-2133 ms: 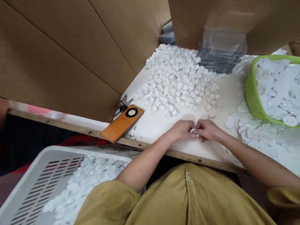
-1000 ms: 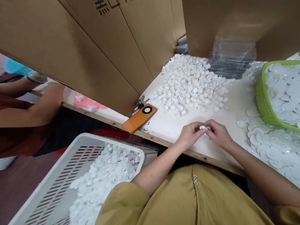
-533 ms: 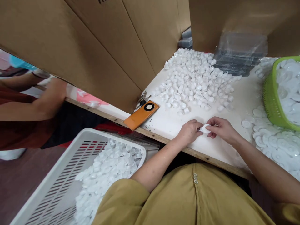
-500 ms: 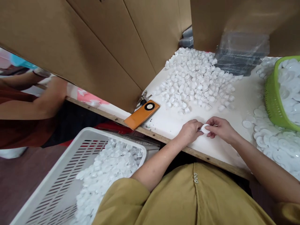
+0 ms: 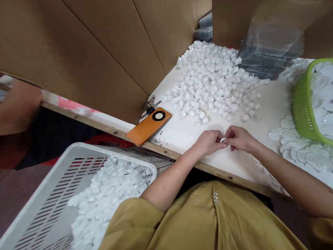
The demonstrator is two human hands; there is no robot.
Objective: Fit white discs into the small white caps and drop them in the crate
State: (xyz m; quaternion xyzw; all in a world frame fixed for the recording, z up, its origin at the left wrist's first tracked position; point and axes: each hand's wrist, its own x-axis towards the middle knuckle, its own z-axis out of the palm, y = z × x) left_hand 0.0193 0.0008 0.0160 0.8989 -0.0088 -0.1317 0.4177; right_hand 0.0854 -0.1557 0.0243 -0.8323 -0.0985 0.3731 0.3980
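Observation:
Near the table's front edge, my left hand (image 5: 210, 141) and my right hand (image 5: 239, 139) meet with fingertips pinched together. Between them is a small white plastic disc (image 5: 223, 140), mostly covered by the fingers, so whether a second piece is joined to it cannot be seen. Beyond my hands spreads a heap of tiny white plastic cups (image 5: 208, 86), some showing loop handles. Many flat white discs like small saucers (image 5: 309, 154) lie to the right of my right hand.
A green basket (image 5: 299, 104) of white discs stands at the right. Left lie an orange phone (image 5: 143, 130) and keys (image 5: 152, 102). A white crate (image 5: 59, 173) below holds white pieces. Cardboard walls (image 5: 104, 45) and plastic-wrapped packs (image 5: 270, 52) stand behind. Another person's arm (image 5: 20, 107) shows far left.
The white disc has turned from showing its face to being nearly hidden in my pinched fingers, and my hands have drawn closer together. The camera view has shifted slightly.

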